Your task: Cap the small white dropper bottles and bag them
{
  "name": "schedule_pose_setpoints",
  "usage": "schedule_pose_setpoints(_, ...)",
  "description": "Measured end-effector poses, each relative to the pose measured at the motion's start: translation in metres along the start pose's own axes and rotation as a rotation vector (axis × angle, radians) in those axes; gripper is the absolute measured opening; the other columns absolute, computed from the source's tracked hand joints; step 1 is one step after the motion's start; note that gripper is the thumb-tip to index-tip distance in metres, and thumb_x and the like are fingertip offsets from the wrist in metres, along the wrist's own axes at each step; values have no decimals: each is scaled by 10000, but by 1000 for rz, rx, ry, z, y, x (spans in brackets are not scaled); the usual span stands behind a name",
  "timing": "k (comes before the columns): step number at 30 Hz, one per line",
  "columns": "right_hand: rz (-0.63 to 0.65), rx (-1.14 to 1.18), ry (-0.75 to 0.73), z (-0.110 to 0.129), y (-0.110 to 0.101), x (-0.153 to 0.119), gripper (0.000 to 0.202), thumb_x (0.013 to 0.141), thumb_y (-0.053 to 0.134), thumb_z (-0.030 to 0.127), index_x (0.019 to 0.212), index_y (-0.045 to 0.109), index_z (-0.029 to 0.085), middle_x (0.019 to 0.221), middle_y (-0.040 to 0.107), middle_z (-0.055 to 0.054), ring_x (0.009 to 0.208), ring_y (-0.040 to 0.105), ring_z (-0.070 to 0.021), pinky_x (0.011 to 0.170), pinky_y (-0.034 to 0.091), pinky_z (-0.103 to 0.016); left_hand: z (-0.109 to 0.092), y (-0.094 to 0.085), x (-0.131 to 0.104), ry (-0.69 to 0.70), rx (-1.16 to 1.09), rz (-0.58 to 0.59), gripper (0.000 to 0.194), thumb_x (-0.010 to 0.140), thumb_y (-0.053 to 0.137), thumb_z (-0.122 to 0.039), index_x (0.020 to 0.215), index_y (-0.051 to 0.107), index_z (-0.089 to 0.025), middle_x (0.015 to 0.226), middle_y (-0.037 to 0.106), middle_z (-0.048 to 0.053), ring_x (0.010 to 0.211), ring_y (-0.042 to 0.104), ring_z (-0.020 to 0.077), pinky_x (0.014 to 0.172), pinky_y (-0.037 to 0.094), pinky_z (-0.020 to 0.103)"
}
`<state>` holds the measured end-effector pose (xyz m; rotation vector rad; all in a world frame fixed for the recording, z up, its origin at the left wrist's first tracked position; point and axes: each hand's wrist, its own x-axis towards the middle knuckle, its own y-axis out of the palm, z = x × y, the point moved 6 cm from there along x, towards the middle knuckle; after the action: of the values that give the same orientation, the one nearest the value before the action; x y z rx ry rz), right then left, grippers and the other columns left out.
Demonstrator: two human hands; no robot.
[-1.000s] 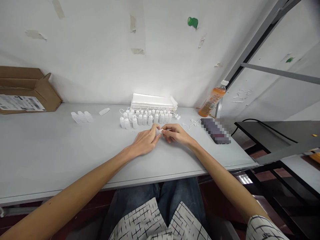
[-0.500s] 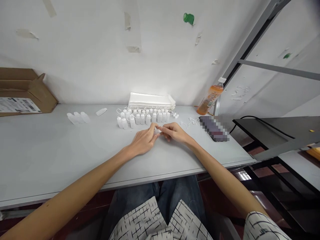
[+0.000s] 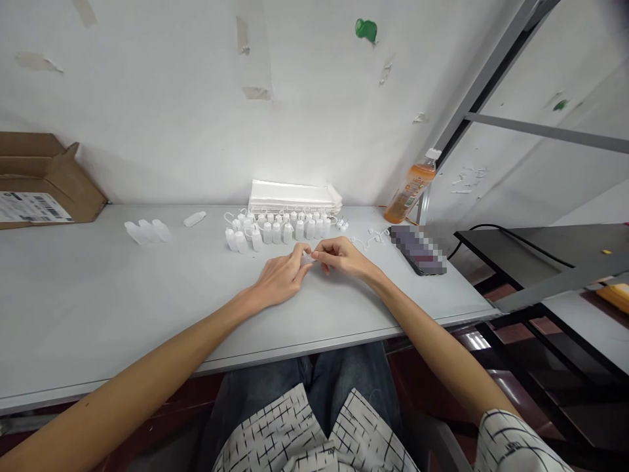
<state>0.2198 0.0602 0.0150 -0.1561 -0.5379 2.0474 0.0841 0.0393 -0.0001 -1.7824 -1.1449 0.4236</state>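
Note:
Between my two hands is a small translucent squeeze bottle [image 3: 306,258], mostly covered by fingers. My left hand [image 3: 284,274] is closed around its body. At the bottle's right end, my right hand [image 3: 339,254] pinches with thumb and forefinger; whether it grips a cap or the nozzle is hidden. Just beyond the hands stand several rows of white squeeze bottles [image 3: 287,231], many with looped cap straps. A few loose white caps with straps [image 3: 377,236] lie to the right of my right hand.
Several uncapped bottles [image 3: 147,231] lie at the left, and one more bottle [image 3: 194,219] lies near the wall. Behind the rows is a stack of white trays [image 3: 295,196]. A cardboard box [image 3: 54,180], an orange drink bottle [image 3: 411,191] and a phone [image 3: 417,250] stand or lie around.
Both hands stay together at the small bottle, with only slight finger movement at its right end. The whole view has shifted a little.

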Motion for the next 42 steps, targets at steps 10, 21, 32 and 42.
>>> schedule_pose_setpoints(10,39,127,34,-2,6,3,354,825,647,485,853,633,132,707,638,-21,510,608,-105,398,373,-189,6,-6,6,-130,-929,-129,319,942,418,-493,1106,390,-222,748,522,-23,512,508,92,418,308,195)
schedule_pose_setpoints(21,-161,240,2,3,-12,1,366,762,725,429,969,649,136,835,705,-67,496,630,-119,406,434,-212,11,-13,6,-130,-821,-216,261,938,431,-476,1067,404,-251,1025,582,10,526,450,59,490,345,225)
schedule_pose_setpoints(32,-184,344,-48,4,-19,0,308,800,688,417,941,679,143,804,669,-47,514,627,-122,411,461,-226,11,-17,4,-151,-224,-271,235,880,506,-361,1041,575,-205,1015,683,36,855,617,217,719,435,323)
schedule_pose_setpoints(42,-169,294,-50,5,-15,0,263,819,658,377,897,712,132,777,659,-45,518,611,-113,405,433,-215,3,-17,2,-89,-320,-220,250,914,455,-381,1032,584,-201,933,674,31,862,617,212,675,429,290)
